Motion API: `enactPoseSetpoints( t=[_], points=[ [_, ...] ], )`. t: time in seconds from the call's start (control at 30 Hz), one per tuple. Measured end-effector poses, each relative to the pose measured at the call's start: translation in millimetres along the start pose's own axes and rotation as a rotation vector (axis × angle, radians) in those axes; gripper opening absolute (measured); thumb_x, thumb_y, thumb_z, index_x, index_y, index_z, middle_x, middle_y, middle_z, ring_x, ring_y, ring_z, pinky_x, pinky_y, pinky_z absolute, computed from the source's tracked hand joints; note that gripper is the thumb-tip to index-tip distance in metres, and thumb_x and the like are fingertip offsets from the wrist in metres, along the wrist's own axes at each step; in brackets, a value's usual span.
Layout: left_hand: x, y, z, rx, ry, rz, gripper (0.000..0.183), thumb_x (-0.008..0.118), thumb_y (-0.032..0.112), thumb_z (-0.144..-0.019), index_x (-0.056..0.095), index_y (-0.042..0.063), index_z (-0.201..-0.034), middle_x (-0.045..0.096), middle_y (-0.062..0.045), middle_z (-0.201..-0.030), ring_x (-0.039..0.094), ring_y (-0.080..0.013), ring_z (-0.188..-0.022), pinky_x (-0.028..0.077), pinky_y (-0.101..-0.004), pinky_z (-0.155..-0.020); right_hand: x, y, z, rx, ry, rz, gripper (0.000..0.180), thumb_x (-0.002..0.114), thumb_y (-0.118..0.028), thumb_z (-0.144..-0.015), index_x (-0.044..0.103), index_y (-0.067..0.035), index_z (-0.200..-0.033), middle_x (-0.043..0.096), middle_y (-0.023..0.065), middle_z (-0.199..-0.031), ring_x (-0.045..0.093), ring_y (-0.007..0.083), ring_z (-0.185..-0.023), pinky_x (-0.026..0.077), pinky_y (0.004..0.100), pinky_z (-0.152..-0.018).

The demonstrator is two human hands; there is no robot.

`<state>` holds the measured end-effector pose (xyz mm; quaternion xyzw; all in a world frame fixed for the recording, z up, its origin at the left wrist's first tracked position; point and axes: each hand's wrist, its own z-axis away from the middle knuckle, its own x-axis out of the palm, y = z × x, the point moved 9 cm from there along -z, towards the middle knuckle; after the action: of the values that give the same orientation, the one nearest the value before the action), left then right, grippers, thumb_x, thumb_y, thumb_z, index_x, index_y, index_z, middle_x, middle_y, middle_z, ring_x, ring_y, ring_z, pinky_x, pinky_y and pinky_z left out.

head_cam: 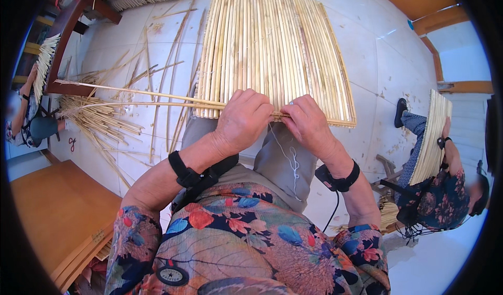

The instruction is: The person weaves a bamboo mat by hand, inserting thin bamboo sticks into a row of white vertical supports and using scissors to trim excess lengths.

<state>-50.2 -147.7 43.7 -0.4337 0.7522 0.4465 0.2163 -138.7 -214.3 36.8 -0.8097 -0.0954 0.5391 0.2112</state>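
A mat of stitched plant stalks lies over my knees and stretches away from me. At its near edge, my left hand is closed around long loose stalks that run out to the left. Close beside it, my right hand pinches the bound near edge of the mat, thumb and fingers together. White thread hangs from between the hands and trails over my trouser leg. My fingers hide the exact point where stalks and thread meet.
Loose stalks are heaped and scattered on the tiled floor to the left, near a dark wooden frame. A brown wooden panel stands lower left. Co-workers sit at the left and right; the right one holds another stalk mat.
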Motion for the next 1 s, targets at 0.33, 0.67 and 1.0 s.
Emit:
enactPoseSetpoints(
  t=[0.33,0.67,1.0],
  points=[
    [2.6,-3.2,-0.9,0.030,0.016,-0.009,0.025,0.074,0.003,-0.067,0.061,0.005,-0.088,0.057,-0.008,-0.088,0.054,-0.0273,-0.081,0.043,-0.0377,-0.072,4.5,5.6,-5.3,0.056,-0.020,-0.075,0.032,0.073,-0.006,-0.072,0.059,-0.005,-0.101,0.052,0.0110,-0.089,0.051,0.0310,-0.085,0.045,0.0392,-0.074],
    [-5.7,-10.3,2.1,0.011,-0.065,0.083,0.032,0.074,0.006,-0.068,0.062,0.004,-0.097,0.060,-0.009,-0.092,0.057,-0.0285,-0.088,0.044,-0.0389,-0.080,4.8,12.3,-7.0,0.076,-0.011,-0.048,0.024,0.071,-0.007,-0.075,0.061,-0.006,-0.097,0.053,0.0098,-0.086,0.052,0.0296,-0.084,0.046,0.0382,-0.074],
    [-23.2,-10.2,9.4,0.098,-0.137,-0.041,0.043,0.075,0.006,-0.066,0.061,0.003,-0.107,0.059,-0.011,-0.105,0.057,-0.0287,-0.098,0.044,-0.0406,-0.087,1.4,11.1,-9.4,0.120,-0.013,-0.081,0.017,0.069,-0.008,-0.078,0.063,-0.006,-0.094,0.055,0.0088,-0.085,0.053,0.0283,-0.085,0.046,0.0373,-0.074]
  ],
)
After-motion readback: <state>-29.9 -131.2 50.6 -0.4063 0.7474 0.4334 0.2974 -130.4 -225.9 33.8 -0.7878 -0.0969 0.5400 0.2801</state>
